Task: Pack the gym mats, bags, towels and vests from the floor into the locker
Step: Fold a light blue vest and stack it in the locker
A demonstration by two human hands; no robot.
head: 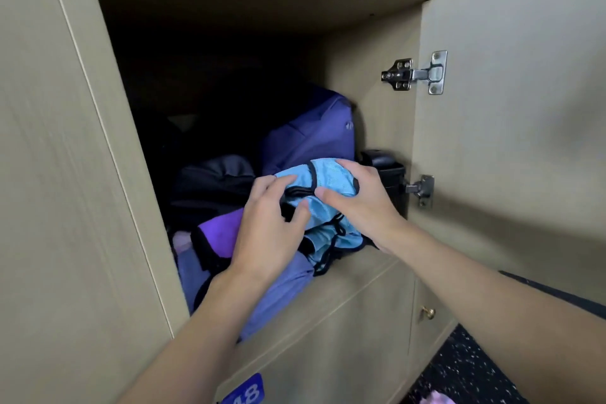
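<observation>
Vest (328,174): light blue, black-trimmed, bunching up at the locker's (98,157) near right, before a purple bag (311,134).
Left hand (265,233): pinching its left fold, thumb underneath.
Right hand (357,203): clasping its right side, fingers curling over.

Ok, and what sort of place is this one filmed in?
Probably a gym changing room: a beige wooden locker with its hinged door open, a blue number plate below it, and black speckled flooring. The left hand and right hand grip a light-blue black-trimmed vest inside it.
</observation>
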